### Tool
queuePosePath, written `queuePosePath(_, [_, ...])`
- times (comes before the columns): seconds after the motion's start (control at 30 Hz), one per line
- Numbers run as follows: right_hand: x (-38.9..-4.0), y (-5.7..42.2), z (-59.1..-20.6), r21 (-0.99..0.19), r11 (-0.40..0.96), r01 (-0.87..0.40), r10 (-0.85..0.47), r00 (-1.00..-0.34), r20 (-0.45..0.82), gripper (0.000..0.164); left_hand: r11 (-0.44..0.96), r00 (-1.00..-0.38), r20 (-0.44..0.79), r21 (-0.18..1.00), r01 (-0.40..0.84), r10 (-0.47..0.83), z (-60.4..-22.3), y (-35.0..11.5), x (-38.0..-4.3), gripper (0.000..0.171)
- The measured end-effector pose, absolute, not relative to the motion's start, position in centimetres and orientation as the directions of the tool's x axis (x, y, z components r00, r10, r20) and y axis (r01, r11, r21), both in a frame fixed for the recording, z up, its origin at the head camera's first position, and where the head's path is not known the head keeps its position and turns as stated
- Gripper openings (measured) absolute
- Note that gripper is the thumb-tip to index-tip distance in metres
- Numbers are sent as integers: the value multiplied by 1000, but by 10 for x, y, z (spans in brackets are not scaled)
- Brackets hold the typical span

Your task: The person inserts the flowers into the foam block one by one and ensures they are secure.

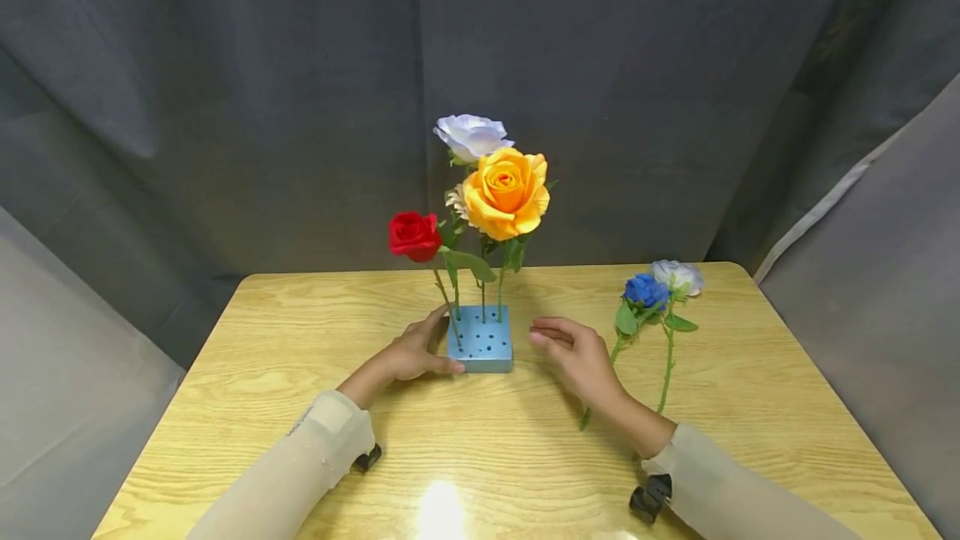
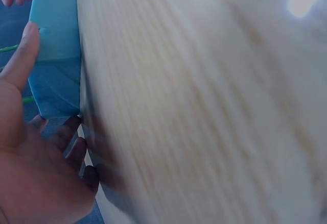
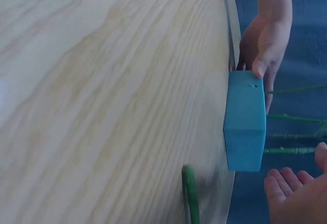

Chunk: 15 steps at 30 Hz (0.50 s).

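Observation:
A light-blue block point(image 1: 487, 365) with several holes in its top stands on the table. My left hand point(image 1: 412, 354) grips its left side, the thumb at the front corner and the fingers behind, as the left wrist view also shows on the block point(image 2: 57, 27). Rising from the holes are a red rose point(image 1: 415, 237), a large orange-yellow rose point(image 1: 507, 192), a pale lavender-white rose point(image 1: 472, 137) and a cream flower point(image 1: 456, 202), partly hidden. To the block's right, my right hand point(image 1: 581, 357) hovers apart from it, holding nothing, its fingers point(image 3: 286, 180) loosely bent.
Right of my right hand, a blue rose point(image 1: 647, 292) and a pale rose point(image 1: 677, 277) lie on the wooden table point(image 1: 300, 332), stems toward me. My right forearm is close to those stems. A dark grey curtain point(image 1: 300, 107) hangs behind the table's far edge.

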State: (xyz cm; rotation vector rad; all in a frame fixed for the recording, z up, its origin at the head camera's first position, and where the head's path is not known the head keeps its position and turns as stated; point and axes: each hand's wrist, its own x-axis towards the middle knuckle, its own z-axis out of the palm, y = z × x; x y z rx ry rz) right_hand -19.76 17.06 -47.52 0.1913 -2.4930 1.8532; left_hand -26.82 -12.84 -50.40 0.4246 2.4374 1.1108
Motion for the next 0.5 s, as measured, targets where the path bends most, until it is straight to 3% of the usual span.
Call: queuePosePath(0.5, [-180, 216, -474, -941, 338, 2, -16, -1000, -8, 51, 622, -852, -255, 776, 102, 458, -507, -131, -269, 117])
